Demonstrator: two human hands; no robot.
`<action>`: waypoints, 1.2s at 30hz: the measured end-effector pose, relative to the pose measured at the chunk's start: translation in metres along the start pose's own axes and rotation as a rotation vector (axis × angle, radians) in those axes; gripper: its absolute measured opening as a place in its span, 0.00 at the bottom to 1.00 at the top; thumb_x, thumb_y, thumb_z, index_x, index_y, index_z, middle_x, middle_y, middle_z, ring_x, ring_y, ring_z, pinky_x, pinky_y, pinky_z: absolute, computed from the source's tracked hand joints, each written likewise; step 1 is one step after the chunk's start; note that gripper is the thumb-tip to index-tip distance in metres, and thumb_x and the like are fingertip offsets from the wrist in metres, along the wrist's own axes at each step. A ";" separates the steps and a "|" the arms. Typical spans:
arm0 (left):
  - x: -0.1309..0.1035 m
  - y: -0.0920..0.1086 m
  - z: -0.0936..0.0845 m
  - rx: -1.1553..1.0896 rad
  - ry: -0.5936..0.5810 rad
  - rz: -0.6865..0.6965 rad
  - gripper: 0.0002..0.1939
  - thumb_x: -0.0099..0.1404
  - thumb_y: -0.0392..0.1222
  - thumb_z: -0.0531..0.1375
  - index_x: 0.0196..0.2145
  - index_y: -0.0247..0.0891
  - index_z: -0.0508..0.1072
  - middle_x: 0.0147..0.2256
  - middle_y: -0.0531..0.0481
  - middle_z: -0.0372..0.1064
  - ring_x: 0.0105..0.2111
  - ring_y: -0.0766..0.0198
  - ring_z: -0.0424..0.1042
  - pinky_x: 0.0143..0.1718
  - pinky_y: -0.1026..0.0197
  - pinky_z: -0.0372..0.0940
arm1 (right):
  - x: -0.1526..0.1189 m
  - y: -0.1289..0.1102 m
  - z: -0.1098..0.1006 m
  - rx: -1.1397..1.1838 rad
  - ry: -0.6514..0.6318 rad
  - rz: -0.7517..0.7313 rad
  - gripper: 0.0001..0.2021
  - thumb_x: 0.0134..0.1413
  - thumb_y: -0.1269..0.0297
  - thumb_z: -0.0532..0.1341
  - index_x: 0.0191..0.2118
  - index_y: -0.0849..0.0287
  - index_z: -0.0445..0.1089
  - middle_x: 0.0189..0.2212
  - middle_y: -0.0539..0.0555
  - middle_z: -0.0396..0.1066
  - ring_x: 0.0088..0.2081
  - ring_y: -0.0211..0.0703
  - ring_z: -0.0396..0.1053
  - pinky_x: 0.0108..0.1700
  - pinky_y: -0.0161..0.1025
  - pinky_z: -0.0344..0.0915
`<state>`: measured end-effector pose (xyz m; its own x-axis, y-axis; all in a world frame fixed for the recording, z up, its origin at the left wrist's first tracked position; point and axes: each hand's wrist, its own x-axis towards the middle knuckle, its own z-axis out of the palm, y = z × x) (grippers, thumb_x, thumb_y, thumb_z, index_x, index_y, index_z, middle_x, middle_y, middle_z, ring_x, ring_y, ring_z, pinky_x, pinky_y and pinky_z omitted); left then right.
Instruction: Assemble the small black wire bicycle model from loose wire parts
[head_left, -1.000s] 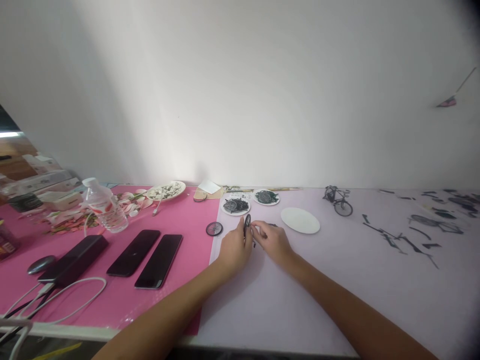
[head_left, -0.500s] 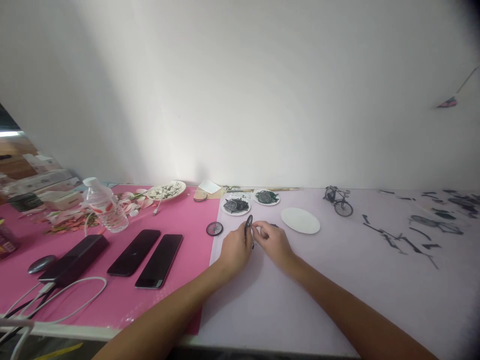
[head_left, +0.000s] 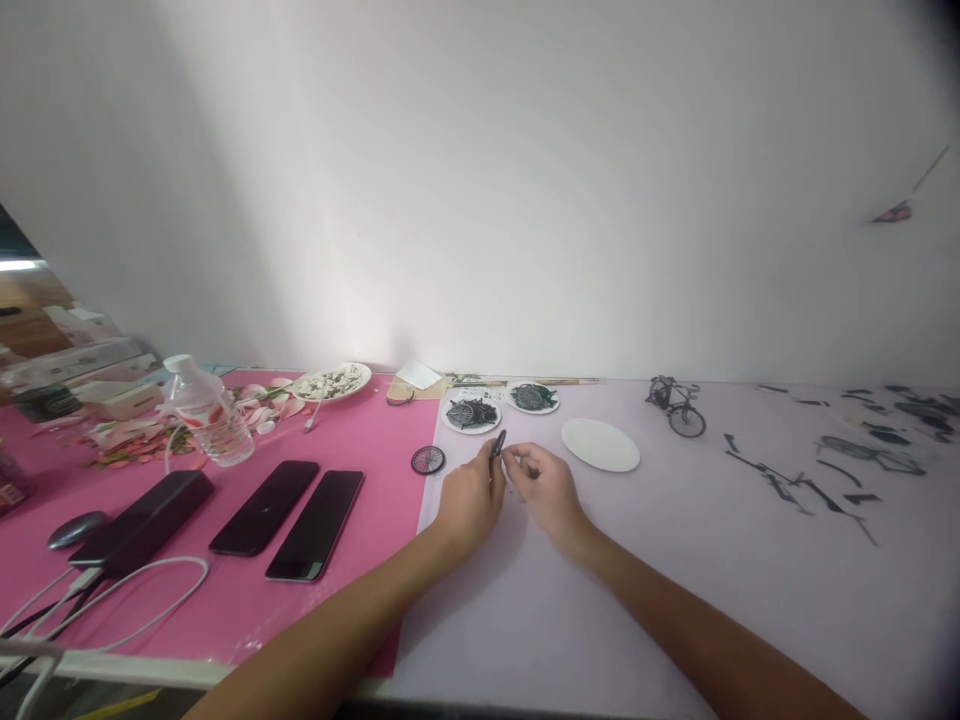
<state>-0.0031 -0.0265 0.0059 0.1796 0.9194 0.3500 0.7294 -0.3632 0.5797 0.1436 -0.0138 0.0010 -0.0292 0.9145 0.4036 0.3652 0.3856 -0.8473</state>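
Note:
Between the thumb and fingers of my left hand (head_left: 471, 497) is a small black toy bicycle wheel (head_left: 499, 442), turned nearly edge-on. My right hand (head_left: 541, 485) pinches close to the wheel's near side; whatever its fingertips hold is too small to make out. A second spoked wheel (head_left: 428, 460) lies flat on the pink mat, left of my hands. Just beyond them are a white plate of black wheels and parts (head_left: 491, 423) and another plate of dark green parts (head_left: 553, 404). A bare white plate (head_left: 601, 446) lies right of my right hand.
A small model bicycle (head_left: 677, 407) stands at the right, with loose black parts (head_left: 787, 480) spread beyond it. On the left are two phones (head_left: 315, 525), a black power block (head_left: 142, 520) with cables, a mouse (head_left: 77, 530), a water bottle (head_left: 210, 415) and a petal-strewn area.
The wheel in my left hand has turned to a thinner, more tilted, edge-on view. My right fingertips stay close beside it. The camera view has shifted slightly.

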 end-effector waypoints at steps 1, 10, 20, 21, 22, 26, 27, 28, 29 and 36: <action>0.000 -0.001 0.000 -0.013 0.003 0.002 0.23 0.77 0.48 0.43 0.62 0.39 0.63 0.36 0.43 0.79 0.31 0.54 0.78 0.33 0.59 0.65 | 0.000 0.001 0.000 -0.005 0.006 -0.015 0.15 0.63 0.52 0.60 0.38 0.59 0.74 0.14 0.43 0.60 0.17 0.37 0.62 0.25 0.33 0.62; -0.001 -0.001 0.000 -0.174 -0.005 0.003 0.23 0.77 0.48 0.43 0.63 0.38 0.63 0.32 0.46 0.76 0.28 0.58 0.73 0.30 0.61 0.59 | 0.003 0.020 0.000 -0.274 0.112 -0.311 0.11 0.63 0.60 0.61 0.39 0.60 0.77 0.16 0.43 0.57 0.20 0.34 0.57 0.30 0.33 0.59; -0.001 0.000 0.003 -0.353 0.035 0.008 0.19 0.77 0.47 0.45 0.54 0.37 0.69 0.28 0.51 0.72 0.24 0.64 0.67 0.28 0.63 0.56 | 0.003 0.021 0.001 -0.215 0.111 -0.304 0.09 0.62 0.61 0.61 0.38 0.61 0.76 0.16 0.42 0.55 0.19 0.33 0.55 0.28 0.31 0.58; -0.001 0.000 0.003 -0.358 0.036 0.014 0.18 0.77 0.46 0.45 0.54 0.37 0.69 0.28 0.51 0.72 0.24 0.64 0.68 0.28 0.63 0.57 | 0.003 0.021 0.001 -0.212 0.115 -0.306 0.09 0.62 0.61 0.61 0.38 0.61 0.76 0.16 0.42 0.55 0.19 0.33 0.55 0.28 0.31 0.58; -0.001 0.000 0.002 -0.361 0.037 0.018 0.18 0.77 0.46 0.46 0.53 0.38 0.69 0.28 0.50 0.73 0.25 0.63 0.68 0.29 0.63 0.57 | 0.003 0.021 0.001 -0.211 0.120 -0.310 0.09 0.62 0.61 0.61 0.38 0.61 0.76 0.16 0.42 0.55 0.19 0.33 0.55 0.29 0.32 0.59; -0.002 0.001 0.002 -0.371 0.033 0.023 0.17 0.76 0.45 0.47 0.54 0.37 0.68 0.28 0.50 0.73 0.24 0.63 0.69 0.27 0.63 0.58 | 0.003 0.020 -0.001 -0.222 0.122 -0.313 0.10 0.63 0.60 0.61 0.39 0.60 0.76 0.16 0.42 0.56 0.19 0.33 0.56 0.28 0.31 0.59; -0.003 0.001 0.003 -0.375 0.034 0.029 0.17 0.75 0.44 0.48 0.56 0.37 0.67 0.28 0.50 0.73 0.24 0.63 0.69 0.27 0.63 0.59 | 0.003 0.019 -0.001 -0.224 0.118 -0.307 0.11 0.64 0.59 0.60 0.39 0.60 0.76 0.16 0.42 0.56 0.19 0.33 0.56 0.28 0.31 0.59; -0.003 0.001 0.003 -0.378 0.038 0.039 0.19 0.74 0.43 0.49 0.59 0.37 0.64 0.30 0.50 0.73 0.24 0.62 0.70 0.27 0.63 0.60 | 0.003 0.019 -0.002 -0.226 0.115 -0.301 0.11 0.64 0.59 0.60 0.40 0.60 0.76 0.16 0.42 0.56 0.19 0.33 0.56 0.27 0.31 0.58; -0.003 0.000 0.004 -0.378 0.043 0.054 0.22 0.72 0.40 0.51 0.62 0.38 0.61 0.32 0.49 0.74 0.26 0.62 0.71 0.28 0.63 0.61 | 0.004 0.019 -0.002 -0.229 0.114 -0.294 0.11 0.64 0.58 0.60 0.40 0.60 0.76 0.16 0.43 0.57 0.19 0.34 0.56 0.27 0.31 0.58; -0.002 -0.004 0.008 -0.308 0.058 0.147 0.30 0.63 0.29 0.55 0.63 0.39 0.59 0.40 0.45 0.76 0.36 0.56 0.75 0.37 0.59 0.66 | 0.006 0.020 -0.003 -0.211 0.104 -0.246 0.12 0.64 0.56 0.60 0.39 0.59 0.76 0.16 0.44 0.60 0.19 0.35 0.59 0.26 0.31 0.59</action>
<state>-0.0013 -0.0252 -0.0028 0.2241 0.8469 0.4823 0.4633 -0.5279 0.7118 0.1537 -0.0006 -0.0123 -0.0490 0.7754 0.6295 0.5438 0.5494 -0.6344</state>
